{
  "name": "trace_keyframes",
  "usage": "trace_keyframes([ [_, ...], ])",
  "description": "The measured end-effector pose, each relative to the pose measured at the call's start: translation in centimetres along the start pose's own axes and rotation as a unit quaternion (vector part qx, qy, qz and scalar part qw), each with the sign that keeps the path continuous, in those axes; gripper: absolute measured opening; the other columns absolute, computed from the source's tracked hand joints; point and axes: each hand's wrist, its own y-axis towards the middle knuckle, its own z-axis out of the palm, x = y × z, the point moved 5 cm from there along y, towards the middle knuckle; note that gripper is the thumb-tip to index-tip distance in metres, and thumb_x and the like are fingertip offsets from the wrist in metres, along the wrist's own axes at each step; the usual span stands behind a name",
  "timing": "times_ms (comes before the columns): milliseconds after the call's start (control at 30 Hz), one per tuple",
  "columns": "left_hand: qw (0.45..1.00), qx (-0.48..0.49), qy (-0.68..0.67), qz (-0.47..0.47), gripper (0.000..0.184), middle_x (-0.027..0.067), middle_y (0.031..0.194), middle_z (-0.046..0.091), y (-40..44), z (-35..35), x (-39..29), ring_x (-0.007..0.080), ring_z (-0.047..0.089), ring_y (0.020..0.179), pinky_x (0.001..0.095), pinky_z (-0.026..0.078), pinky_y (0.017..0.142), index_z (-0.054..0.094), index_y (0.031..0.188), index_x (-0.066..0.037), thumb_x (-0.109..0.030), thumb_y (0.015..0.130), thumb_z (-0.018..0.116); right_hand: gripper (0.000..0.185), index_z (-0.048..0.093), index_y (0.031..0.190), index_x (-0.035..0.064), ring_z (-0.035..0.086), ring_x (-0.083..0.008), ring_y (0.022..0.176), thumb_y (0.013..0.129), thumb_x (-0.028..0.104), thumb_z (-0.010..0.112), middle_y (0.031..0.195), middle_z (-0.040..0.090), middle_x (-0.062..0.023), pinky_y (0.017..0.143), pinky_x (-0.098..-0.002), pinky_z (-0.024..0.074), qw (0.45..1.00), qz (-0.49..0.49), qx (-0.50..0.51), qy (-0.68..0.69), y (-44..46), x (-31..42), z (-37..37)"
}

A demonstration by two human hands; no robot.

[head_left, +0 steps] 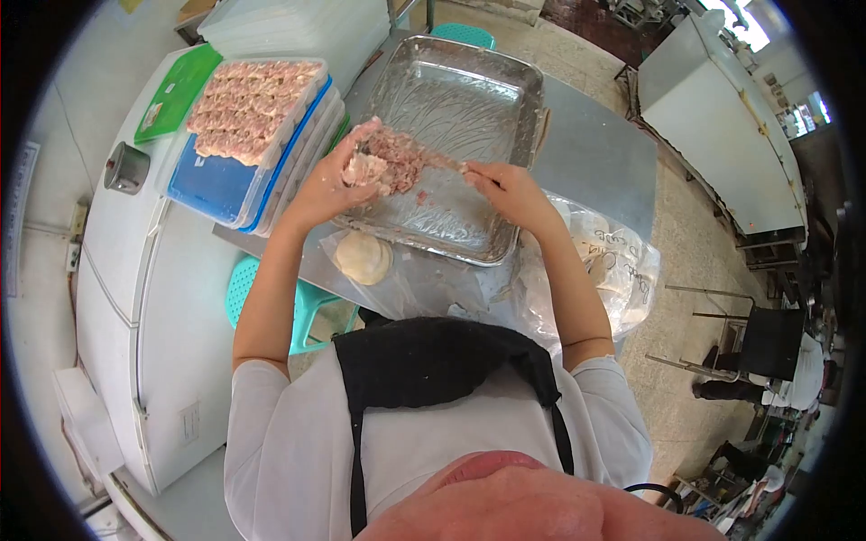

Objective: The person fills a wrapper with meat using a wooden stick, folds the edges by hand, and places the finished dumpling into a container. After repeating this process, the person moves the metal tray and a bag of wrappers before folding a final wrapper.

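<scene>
My left hand (327,185) is curled around a pale dough wrapper (365,171) over the left side of a metal tray (478,251). Ground pink meat (403,162) lies against the wrapper and spreads toward the tray's middle. In my right hand (512,191), a thin, meat-smeared spatula (442,160) is gripped by its end, its other end in the meat. A stack of round dough wrappers (363,258) sits on plastic just below the tray. Rows of filled dumplings (253,104) stand in a clear container at the left.
Stacked containers with a blue lid (212,185) stand left of the tray, beside a green lid (176,95) and a metal cup (127,169). A plastic bag with writing (622,270) lies at the right. A turquoise stool (311,316) is under the table edge.
</scene>
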Motion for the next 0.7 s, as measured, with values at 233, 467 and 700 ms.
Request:
trace_keyframes([
  [233, 0.979, 0.156, 0.106, 0.079, 0.027, 0.0092, 0.091, 0.066, 1.1, 2.3, -2.7, 0.0187, 0.061, 0.088, 0.0344, 0.047, 0.081, 0.062, 0.097, -0.002, -0.01, 0.073, 0.073, 0.033, 0.063, 0.12, 0.0078, 0.063, -0.03, 0.075, 0.094, 0.027, 0.059, 0.091, 0.065, -0.0144, 0.07, -0.0365, 0.0495, 0.983, -0.137, 0.037, 0.118, -1.0, 3.1, 3.2],
  [467, 0.993, 0.063, 0.014, -0.099, 0.023, 0.0084, 0.084, 0.066, 0.7, 2.5, 5.3, 0.0207, 0.06, 0.076, 0.0332, 0.049, 0.073, 0.064, 0.09, -0.002, -0.018, 0.076, 0.074, 0.022, 0.065, 0.109, 0.0152, 0.063, -0.0344, 0.076, 0.093, 0.026, 0.055, 0.079, 0.058, -0.0127, 0.063, -0.0435, 0.0507, 0.981, -0.101, -0.105, -0.131, -2.2, 6.2, 2.5],
  [700, 0.99, 0.052, 0.128, 0.03, 0.05, 0.011, 0.107, 0.062, -0.5, -0.1, 0.2, 0.0177, 0.058, 0.094, 0.0299, 0.049, 0.082, 0.055, 0.119, -0.005, -0.012, 0.074, 0.073, 0.027, 0.066, 0.112, 0.0108, 0.065, -0.0364, 0.088, 0.095, 0.025, 0.051, 0.095, 0.066, -0.0181, 0.075, -0.0472, 0.051, 0.974, 0.068, -0.009, -0.214, -2.3, -2.0, 3.7],
])
